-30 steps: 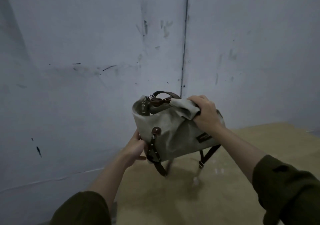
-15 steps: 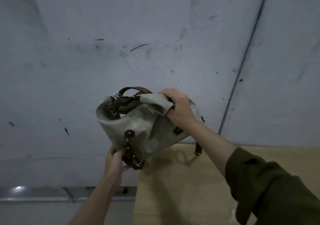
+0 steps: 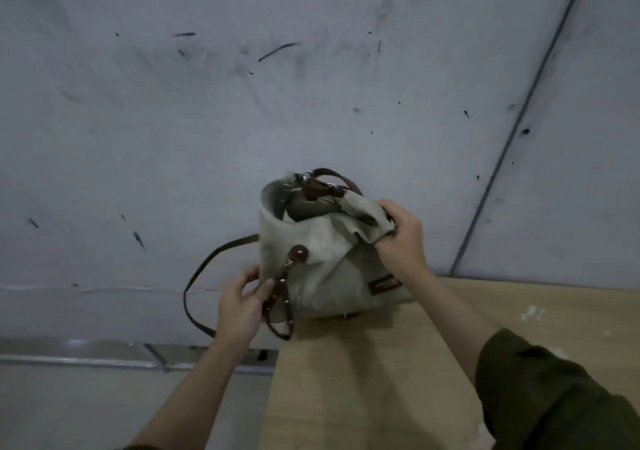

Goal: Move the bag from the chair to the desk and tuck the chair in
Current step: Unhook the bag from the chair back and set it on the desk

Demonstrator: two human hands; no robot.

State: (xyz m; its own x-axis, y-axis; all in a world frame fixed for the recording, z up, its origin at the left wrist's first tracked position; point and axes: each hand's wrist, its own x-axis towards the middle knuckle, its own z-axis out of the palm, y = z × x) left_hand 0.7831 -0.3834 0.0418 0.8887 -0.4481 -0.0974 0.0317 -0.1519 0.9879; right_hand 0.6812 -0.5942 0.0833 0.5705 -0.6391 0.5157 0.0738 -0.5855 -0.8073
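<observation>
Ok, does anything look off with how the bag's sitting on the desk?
Yes. The bag sits at the desk's far left corner, and its dark strap loops out past the edge, hanging unsupported. White specks also litter the desktop to the right.

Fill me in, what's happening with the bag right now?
A person is setting the bag down at the desk's far left corner, by the wall. The right hand grips the folded top flap; the left hand is at the strap hardware on the bag's side. The strap loop hangs off the desk edge. The chair isn't in view.
</observation>
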